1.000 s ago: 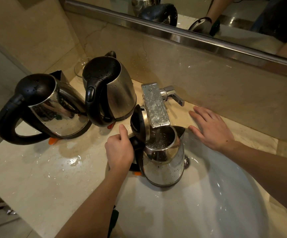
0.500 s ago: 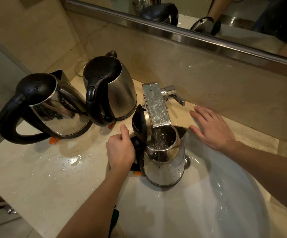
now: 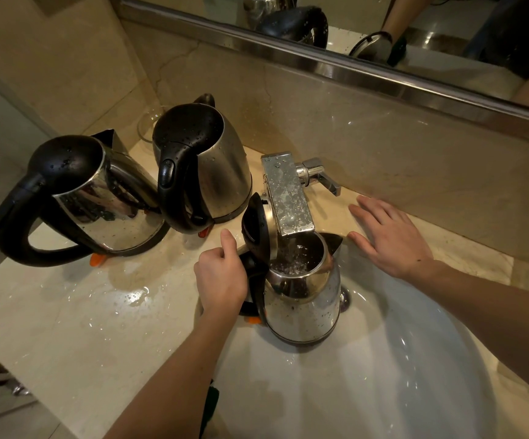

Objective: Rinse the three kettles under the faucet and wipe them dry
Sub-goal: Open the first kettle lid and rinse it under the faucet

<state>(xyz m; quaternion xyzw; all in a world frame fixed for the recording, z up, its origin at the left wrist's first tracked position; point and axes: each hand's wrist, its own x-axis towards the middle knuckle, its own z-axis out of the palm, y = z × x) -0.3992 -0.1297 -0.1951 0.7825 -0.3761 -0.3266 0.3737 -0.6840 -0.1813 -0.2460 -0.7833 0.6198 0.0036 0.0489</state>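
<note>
Left hand (image 3: 220,280) grips the open steel kettle (image 3: 301,299) filling under the chrome faucet (image 3: 288,198); right hand (image 3: 393,239) lies flat. Two wet black-lidded kettles (image 3: 98,198) (image 3: 222,172), upper left, await wiping.

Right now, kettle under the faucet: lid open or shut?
Open. The kettle has its black lid flipped up beside the mouth, and the faucet sits over the exposed opening.
</note>
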